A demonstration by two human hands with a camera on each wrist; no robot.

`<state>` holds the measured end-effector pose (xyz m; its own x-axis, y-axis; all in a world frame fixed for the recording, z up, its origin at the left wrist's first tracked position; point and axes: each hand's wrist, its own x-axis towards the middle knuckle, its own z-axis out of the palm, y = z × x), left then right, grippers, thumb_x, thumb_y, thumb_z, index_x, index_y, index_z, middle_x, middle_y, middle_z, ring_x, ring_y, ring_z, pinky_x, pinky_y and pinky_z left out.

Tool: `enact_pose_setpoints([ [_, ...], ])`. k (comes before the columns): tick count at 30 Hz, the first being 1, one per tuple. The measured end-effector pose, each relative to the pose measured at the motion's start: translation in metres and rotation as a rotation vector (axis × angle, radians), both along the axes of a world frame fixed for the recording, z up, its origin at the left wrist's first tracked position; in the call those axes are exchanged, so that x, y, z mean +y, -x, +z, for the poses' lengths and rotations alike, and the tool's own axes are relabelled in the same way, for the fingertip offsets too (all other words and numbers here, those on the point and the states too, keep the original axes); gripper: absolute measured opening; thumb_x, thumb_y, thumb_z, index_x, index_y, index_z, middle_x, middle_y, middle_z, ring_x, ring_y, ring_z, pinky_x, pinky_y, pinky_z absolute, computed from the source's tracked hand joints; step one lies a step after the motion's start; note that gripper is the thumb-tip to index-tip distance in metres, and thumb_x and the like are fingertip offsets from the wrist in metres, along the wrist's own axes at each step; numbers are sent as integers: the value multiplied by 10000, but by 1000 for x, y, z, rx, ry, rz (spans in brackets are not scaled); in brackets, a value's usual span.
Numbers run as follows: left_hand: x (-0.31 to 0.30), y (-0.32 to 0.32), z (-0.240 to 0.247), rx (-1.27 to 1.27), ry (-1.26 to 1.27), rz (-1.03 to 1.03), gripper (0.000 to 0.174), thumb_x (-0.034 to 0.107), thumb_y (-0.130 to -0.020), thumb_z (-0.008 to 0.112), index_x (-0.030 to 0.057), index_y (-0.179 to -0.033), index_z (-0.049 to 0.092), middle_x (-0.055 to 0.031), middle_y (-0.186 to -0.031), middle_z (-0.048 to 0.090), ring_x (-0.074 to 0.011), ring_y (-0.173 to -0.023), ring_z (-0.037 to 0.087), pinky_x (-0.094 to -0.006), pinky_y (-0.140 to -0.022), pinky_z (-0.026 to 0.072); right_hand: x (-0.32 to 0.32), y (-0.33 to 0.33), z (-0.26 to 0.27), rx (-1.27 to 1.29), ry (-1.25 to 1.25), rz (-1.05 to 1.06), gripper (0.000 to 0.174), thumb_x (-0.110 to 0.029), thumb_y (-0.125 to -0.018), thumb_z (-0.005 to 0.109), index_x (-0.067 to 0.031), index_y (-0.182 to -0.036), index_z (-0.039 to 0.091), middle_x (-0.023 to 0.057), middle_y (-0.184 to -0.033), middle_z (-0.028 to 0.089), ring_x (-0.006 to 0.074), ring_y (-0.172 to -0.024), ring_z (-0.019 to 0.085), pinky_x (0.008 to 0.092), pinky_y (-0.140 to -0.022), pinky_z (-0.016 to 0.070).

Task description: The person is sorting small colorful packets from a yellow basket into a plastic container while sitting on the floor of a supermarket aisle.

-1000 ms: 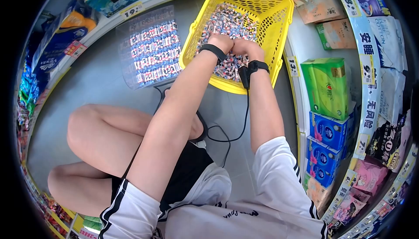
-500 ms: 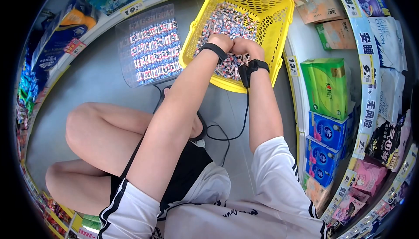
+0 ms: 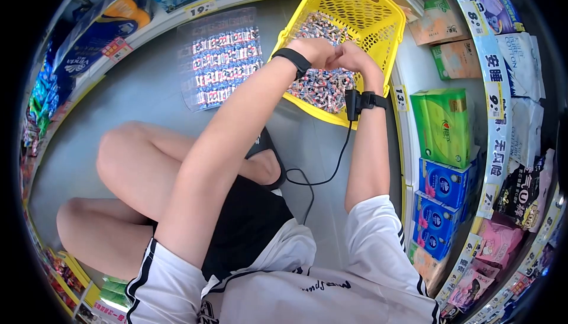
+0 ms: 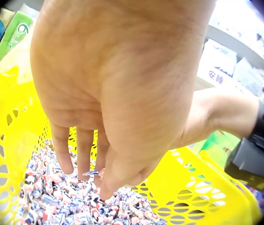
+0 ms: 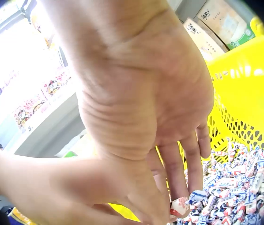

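Both hands are together above a heap of small wrapped candies (image 3: 328,90) in a yellow perforated basket (image 3: 378,22). My left hand (image 4: 118,89) points down over the heap. A small candy (image 4: 94,174) in a blue-and-white wrapper shows between its thumb and fingertips. Close beside it, my right hand (image 5: 146,98) also points downward, its thumb and fingers around a white-and-red wrapped candy (image 5: 180,206). In the head view the fingertips of both hands are hidden. Left of the basket stands a clear plastic box (image 3: 189,81) with candies (image 3: 228,58) laid in rows.
Shelves with tissue packs, among them a green pack (image 3: 441,126) and blue packs (image 3: 441,179), line the right side. A dark blue pack (image 3: 100,34) stands on the left shelf. A black cable (image 3: 331,176) runs from the right wrist across the grey floor (image 3: 142,99).
Both hands have risen from the candy heap and show higher over it. The head view has shifted, so the basket and the clear box appear further right.
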<state>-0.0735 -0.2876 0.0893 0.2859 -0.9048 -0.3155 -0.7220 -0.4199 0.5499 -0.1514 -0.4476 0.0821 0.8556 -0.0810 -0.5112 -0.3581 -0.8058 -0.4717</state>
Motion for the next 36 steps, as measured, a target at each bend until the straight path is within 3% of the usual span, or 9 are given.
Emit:
enact_pose_setpoints([
  [2, 10, -4, 7, -28, -14, -85, 192, 97, -806, 644, 84, -981, 723, -163, -1001, 728, -350, -941, 700, -440, -802, 554, 15, 8, 20, -96, -166, 2, 225, -77, -736, 767, -11, -951, 767, 91, -869, 762, 160, -810, 714, 311, -806, 544],
  [6, 40, -1, 30, -123, 43, -153, 166, 84, -803, 634, 69, -938, 730, -160, -950, 733, -344, -893, 700, -431, -763, 544, 46, 22, 36, -174, -176, -42, 187, -59, -717, 771, -27, -902, 778, 93, -855, 764, 172, -815, 722, 308, -793, 559],
  [8, 59, -2, 42, -93, 92, -185, 147, 76, -793, 631, 61, -901, 729, -163, -896, 727, -342, -859, 695, -434, -726, 539, 57, 30, 36, -279, -350, -28, 146, 5, -758, 733, 5, -902, 755, 93, -857, 760, 162, -799, 720, 298, -774, 564],
  [14, 95, -4, 51, -127, 222, -193, 124, 173, -810, 714, 50, -821, 698, -146, -846, 679, -325, -829, 672, -412, -736, 527, 88, 43, 44, -357, -335, -43, 119, -24, -785, 769, 6, -892, 727, 82, -839, 744, 146, -795, 707, 300, -735, 557],
  [18, 122, -7, 51, -43, 318, -84, 213, 218, -831, 742, 26, -784, 664, -149, -833, 680, -323, -776, 657, -409, -705, 508, 104, 38, 48, -491, -381, -52, 248, -13, -767, 793, -11, -932, 608, 74, -859, 718, 144, -785, 690, 295, -716, 551],
  [24, 175, -15, 54, 0, 577, 40, 293, 209, -853, 750, 49, -1026, 576, -119, -852, 688, -301, -814, 679, -402, -694, 520, 147, 27, 72, -528, -267, -14, 306, -27, -748, 810, -14, -967, 597, 100, -870, 721, 172, -814, 710, 300, -733, 557],
  [26, 190, -25, 49, 194, 568, 121, 320, 204, -864, 752, 50, -1059, 550, -127, -858, 701, -281, -841, 701, -385, -715, 542, 164, 20, 75, -509, -270, -2, 303, -40, -742, 820, -11, -963, 615, 104, -868, 724, 182, -818, 718, 305, -741, 563],
  [31, 224, -41, 29, 143, 532, 205, 270, 177, -831, 778, -4, -1023, 720, -159, -822, 709, -275, -799, 702, -377, -727, 546, 210, 0, 70, -519, -288, 63, 297, -49, -725, 835, 11, -952, 652, 116, -843, 725, 190, -796, 721, 308, -741, 569],
  [36, 252, -56, 23, 127, 446, 234, 264, 170, -813, 792, 8, -1005, 713, -146, -840, 712, -265, -793, 673, -386, -728, 529, 242, -17, 59, -567, -272, 84, 298, -30, -718, 823, 28, -968, 674, 144, -830, 723, 213, -761, 718, 315, -722, 565],
])
